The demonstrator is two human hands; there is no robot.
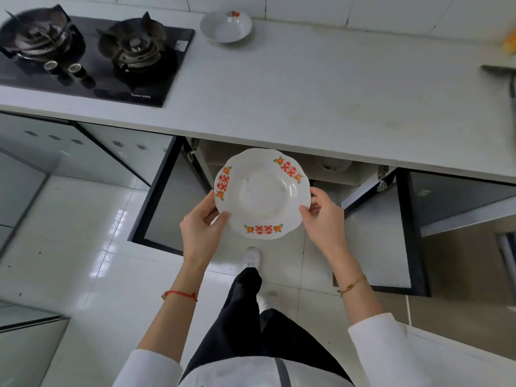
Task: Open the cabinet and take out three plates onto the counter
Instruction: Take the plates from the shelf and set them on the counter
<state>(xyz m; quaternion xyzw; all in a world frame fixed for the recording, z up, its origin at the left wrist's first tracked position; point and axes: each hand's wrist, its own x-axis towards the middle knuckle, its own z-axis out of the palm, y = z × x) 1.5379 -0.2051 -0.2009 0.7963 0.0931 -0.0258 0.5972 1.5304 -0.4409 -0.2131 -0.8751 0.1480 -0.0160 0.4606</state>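
Note:
A white plate (262, 192) with red and orange rim motifs is held level in front of the open cabinet (329, 188), below the counter edge. My left hand (202, 222) grips its left rim and my right hand (324, 216) grips its right rim. Another white plate (226, 26) with a red mark rests on the counter (321, 88) near the back wall. Both cabinet doors, the left door (162, 196) and the right door (391, 236), stand swung out. Inside the cabinet a further white dish (333, 164) shows dimly.
A black two-burner gas hob (92, 57) is set into the counter at the left. A dark-edged object (502, 71) and something yellow sit at the counter's right end. My legs and white shoe (252, 256) stand on the tiled floor between the doors.

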